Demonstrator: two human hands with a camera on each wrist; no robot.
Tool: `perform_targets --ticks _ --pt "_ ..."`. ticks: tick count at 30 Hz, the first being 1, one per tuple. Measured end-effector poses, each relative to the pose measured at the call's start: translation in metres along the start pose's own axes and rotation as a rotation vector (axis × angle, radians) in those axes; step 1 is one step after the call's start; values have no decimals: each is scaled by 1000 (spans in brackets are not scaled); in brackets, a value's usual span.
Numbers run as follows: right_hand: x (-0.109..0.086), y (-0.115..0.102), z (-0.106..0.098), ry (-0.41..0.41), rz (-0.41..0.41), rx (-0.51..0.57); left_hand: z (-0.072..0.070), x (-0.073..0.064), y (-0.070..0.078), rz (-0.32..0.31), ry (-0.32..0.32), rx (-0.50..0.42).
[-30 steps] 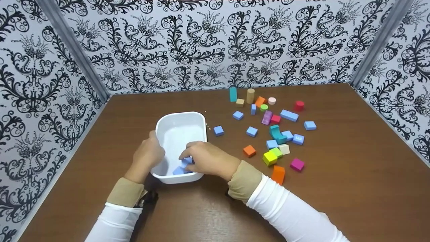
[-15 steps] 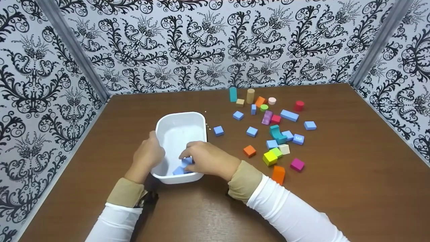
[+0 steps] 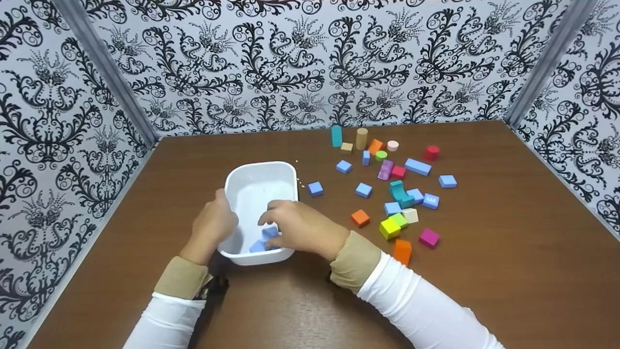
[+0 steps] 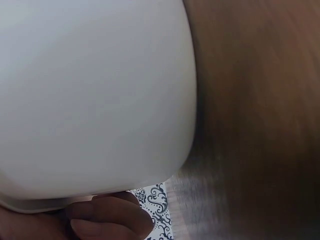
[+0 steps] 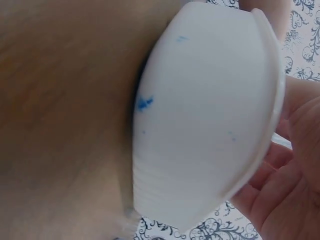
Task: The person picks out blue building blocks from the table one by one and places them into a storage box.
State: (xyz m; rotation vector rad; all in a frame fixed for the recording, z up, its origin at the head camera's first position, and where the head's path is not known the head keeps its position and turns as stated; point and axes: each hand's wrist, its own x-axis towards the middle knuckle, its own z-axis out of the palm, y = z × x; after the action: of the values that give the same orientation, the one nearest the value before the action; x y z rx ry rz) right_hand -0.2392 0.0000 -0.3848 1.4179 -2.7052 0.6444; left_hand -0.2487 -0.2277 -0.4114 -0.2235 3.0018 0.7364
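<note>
A white plastic tub [image 3: 256,177] stands on the brown table, left of centre in the head view. My left hand [image 3: 214,220] grips its left rim, and the curled fingers [image 4: 107,215] show below the wall in the left wrist view. Over the tub's near right corner, my right hand [image 3: 302,228] reaches in with thumb and fingers spread apart. Just under those fingers lie a few blue blocks [image 3: 257,246] on the tub floor, partly hidden by the hand. In the right wrist view the tub's outer wall [image 5: 210,100], with blue marks, covers the fingertips.
Several loose toy blocks are scattered to the right, among them an orange cube [image 3: 360,218], a yellow cube [image 3: 389,229], a teal arch [image 3: 399,195] and a magenta cube [image 3: 429,237]. A blue block [image 3: 315,188] lies close beside the tub. Patterned walls [image 3: 310,63] enclose the table.
My right hand has risen slightly, its fingers lifting a little off the blue blocks in the tub. The left hand and the tub have stayed put.
</note>
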Motion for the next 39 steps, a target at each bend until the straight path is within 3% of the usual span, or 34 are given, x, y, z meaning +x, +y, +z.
perform_targets --ticks 4,9,12,15,21,28,32,39 --pt "-2 5 -12 93 6 23 0 -1 1 -3 -2 -5" --pt "-5 26 -28 270 8 -36 -1 -1 1 -13 -14 3" --pt "-6 45 -35 351 74 -77 -1 -1 0 -13 -11 14" --pt "-9 66 -41 369 190 -104 -1 -1 0 -12 -3 13" --pt "-23 105 -55 291 433 -89 -1 -1 1 -21 -12 8" --pt "-43 136 -63 134 611 -67 -1 0 1 -21 -11 14" --pt "-49 148 -57 50 651 -95 -1 0 1 -22 -8 17" --pt "-53 158 -48 -53 634 -149 -2 -2 3 -27 -23 4"
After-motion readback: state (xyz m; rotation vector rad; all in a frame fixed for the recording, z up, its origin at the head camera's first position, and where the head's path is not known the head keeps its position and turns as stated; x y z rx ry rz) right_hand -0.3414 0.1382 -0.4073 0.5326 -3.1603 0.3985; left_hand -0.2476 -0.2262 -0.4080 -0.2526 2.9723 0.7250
